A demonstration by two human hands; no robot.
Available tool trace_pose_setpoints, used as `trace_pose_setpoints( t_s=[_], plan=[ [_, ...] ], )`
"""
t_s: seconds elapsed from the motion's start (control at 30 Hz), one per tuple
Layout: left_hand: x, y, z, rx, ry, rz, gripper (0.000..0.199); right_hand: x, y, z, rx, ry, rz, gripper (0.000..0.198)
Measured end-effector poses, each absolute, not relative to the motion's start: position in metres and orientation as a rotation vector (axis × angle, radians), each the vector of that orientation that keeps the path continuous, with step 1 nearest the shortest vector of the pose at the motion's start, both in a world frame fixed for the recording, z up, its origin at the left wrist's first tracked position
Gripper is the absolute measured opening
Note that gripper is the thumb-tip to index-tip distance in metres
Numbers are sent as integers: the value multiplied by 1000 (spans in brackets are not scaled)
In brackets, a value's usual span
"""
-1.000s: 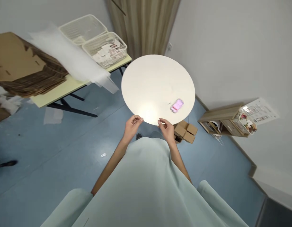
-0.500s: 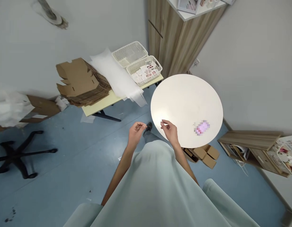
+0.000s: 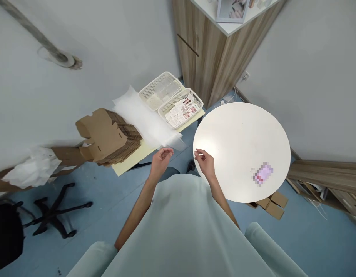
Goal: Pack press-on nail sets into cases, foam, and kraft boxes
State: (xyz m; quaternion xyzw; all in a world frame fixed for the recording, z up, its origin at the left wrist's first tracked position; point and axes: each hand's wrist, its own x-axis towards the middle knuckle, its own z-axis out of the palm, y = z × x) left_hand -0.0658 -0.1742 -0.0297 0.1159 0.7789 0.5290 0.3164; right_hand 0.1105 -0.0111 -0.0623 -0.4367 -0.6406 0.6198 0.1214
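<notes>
My left hand hangs in the air with its fingers loosely bent and nothing visible in it. It is nearest to the end of a stack of white foam sheets on the narrow yellow table. My right hand is also raised, thumb and fingers a little apart and no object seen between them. In the picture it overlaps the left edge of a round white table. A blurred-out pinkish purple item lies on that tabletop.
Flattened cardboard boxes and two white plastic baskets, one holding printed cards, share the yellow table. A wood-grain cabinet stands in the corner. An office chair is at left; small cardboard boxes lie under the round table.
My view has shifted forward, so both tables appear lower and nearer. The round table has moved rightward in the picture. My hands keep almost the same raised pose, still without anything visible in them.
</notes>
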Motion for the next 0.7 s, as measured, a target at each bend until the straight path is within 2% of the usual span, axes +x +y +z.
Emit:
trace_pose_setpoints(
  t_s=[0.3,0.47,0.7],
  plan=[
    [-189,-90,-74,500,2037,1204,34,74,4,-41,-1470,-1696,1614,46],
    [-255,-26,-104,694,2189,856,29,54,-8,-21,-1627,-1549,1452,51],
    [-305,50,-145,983,2191,472,51,29,-43,-9,-1833,-1369,1323,59]
  ],
)
